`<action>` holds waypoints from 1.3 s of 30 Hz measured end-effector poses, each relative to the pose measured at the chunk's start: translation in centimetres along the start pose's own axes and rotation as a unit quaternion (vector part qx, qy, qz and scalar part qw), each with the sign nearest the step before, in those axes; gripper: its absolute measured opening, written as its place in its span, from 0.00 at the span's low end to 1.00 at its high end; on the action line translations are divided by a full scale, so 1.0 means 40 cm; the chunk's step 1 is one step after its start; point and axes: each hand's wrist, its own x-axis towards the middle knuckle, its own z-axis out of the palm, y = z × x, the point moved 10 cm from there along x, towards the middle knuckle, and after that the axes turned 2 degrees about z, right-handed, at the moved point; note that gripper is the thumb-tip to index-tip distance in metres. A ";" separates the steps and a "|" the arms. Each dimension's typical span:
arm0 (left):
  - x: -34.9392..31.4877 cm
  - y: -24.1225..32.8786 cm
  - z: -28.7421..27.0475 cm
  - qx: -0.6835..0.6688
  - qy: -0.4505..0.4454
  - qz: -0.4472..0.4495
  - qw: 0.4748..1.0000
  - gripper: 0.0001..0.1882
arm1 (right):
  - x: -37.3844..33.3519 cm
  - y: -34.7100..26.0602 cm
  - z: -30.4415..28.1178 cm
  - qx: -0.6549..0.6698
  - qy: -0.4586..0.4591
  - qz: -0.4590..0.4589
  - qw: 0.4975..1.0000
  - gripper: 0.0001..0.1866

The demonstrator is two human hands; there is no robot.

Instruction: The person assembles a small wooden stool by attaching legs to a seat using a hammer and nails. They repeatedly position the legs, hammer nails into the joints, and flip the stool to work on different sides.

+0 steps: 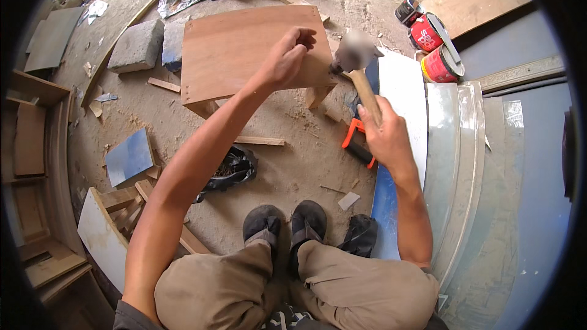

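A low wooden piece like a stool or box (235,49), with a flat reddish-brown plywood top and short legs, stands in front of my feet. My left hand (286,61) is over the right part of its top, fingers curled into a pinch; what they hold, if anything, is hidden. In my right hand (388,137) is a hammer (367,96), gripped by its pale wooden handle. The hammer's dark head is partly blurred and is raised near the top's right edge.
Beyond my right hand lies an orange-and-black handsaw (351,137). Paint cans (441,68) and glass panes (449,140) stand at the right. Concrete blocks (136,46), a black plastic bag (239,168), wood offcuts (260,140) and a wooden cabinet frame (58,140) are at the left.
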 end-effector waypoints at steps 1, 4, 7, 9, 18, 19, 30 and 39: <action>0.001 0.006 0.002 0.023 -0.006 0.002 1.000 0.26 | 0.001 -0.025 -0.030 0.010 0.024 0.002 1.000 0.17; -0.009 0.011 0.005 0.049 -0.009 0.000 0.999 0.26 | -0.022 -0.079 -0.099 0.062 0.119 -0.025 0.991 0.17; -0.008 0.007 -0.003 0.003 0.007 -0.012 1.000 0.26 | -0.045 -0.140 -0.130 0.083 0.201 -0.123 0.968 0.17; -0.005 0.007 0.003 -0.014 0.007 -0.015 1.000 0.26 | -0.040 -0.094 -0.075 0.067 0.163 -0.080 0.981 0.18; -0.038 0.052 0.070 0.311 -0.140 0.102 0.934 0.28 | -0.051 0.065 0.020 0.034 0.060 0.048 0.996 0.15; -0.066 0.060 0.074 0.437 -0.131 0.133 0.880 0.31 | -0.072 0.098 0.041 0.034 0.090 0.056 0.994 0.15; 0.003 0.159 -0.038 0.512 -0.258 0.116 0.811 0.42 | -0.353 0.331 0.366 -0.085 -0.066 0.016 0.994 0.32; -0.106 0.284 -0.100 0.519 -0.322 0.141 0.779 0.39 | 0.078 -0.068 0.330 0.234 -0.077 -0.152 0.957 0.58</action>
